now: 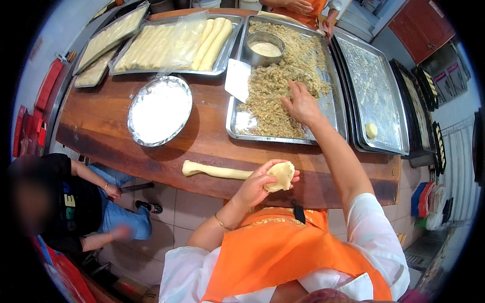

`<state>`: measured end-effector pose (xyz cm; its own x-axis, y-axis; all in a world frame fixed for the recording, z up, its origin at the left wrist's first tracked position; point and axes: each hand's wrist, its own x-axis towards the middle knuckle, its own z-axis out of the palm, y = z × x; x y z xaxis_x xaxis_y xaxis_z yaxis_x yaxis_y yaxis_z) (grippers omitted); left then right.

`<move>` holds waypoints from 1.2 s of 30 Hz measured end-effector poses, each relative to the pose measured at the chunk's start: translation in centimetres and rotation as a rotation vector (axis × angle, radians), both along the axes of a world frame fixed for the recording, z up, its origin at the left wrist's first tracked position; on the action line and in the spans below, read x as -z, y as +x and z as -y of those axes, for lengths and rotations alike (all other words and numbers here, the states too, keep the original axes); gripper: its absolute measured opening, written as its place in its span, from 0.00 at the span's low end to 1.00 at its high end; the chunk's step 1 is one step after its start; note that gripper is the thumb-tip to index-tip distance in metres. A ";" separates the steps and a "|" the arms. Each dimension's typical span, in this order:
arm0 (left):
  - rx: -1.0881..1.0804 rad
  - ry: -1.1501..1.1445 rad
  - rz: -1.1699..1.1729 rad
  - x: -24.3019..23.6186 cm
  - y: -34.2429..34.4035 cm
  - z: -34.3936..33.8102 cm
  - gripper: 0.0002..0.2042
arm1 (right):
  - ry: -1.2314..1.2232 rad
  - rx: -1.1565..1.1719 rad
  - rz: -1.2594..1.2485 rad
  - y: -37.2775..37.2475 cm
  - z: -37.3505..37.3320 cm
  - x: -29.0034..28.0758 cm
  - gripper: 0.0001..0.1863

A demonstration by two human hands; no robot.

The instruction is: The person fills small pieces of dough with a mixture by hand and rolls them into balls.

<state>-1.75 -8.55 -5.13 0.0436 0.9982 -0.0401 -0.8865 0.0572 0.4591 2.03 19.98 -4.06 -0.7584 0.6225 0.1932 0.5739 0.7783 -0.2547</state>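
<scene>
My left hand [263,183] holds a flattened pale dough round [280,175] at the table's front, with fingers curved beneath and around it. Beside it lies a long dough roll [212,170]. My right hand [302,103] reaches into crumbly, brownish filling [273,116] spread on a large metal tray [237,131], its fingers apart and tips at the filling. A round metal container [255,56] of pale granules sits in that tray, and a white scraper [236,80] lies at its left edge.
Left on the wooden table [91,116] are a bowl of white powder [157,110] and trays of dough rolls [151,45]. Stacked trays [376,91] at right bear a small dough ball [371,130]. A co-worker [303,7] stands opposite; another person [60,202] is at lower left.
</scene>
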 end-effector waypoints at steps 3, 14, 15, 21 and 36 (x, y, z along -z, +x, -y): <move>-0.022 -0.013 0.002 0.2 0.0 -0.1 0.24 | 0.069 -0.092 0.278 -1.1 2.1 -1.4 0.33; 0.010 0.043 0.055 0.6 -0.1 -0.7 0.22 | -0.006 -0.084 0.006 -1.4 -1.3 3.4 0.18; 0.002 0.018 0.060 0.6 -0.2 -0.7 0.22 | -0.313 0.014 -0.166 -1.3 -1.4 2.8 0.19; -0.064 -0.017 0.204 0.9 -0.3 -1.0 0.25 | -1.461 0.130 -0.691 -1.1 1.4 -3.4 0.19; -0.108 -0.097 0.200 1.3 -0.2 -0.7 0.24 | -1.461 0.112 -0.878 0.2 1.1 -1.0 0.25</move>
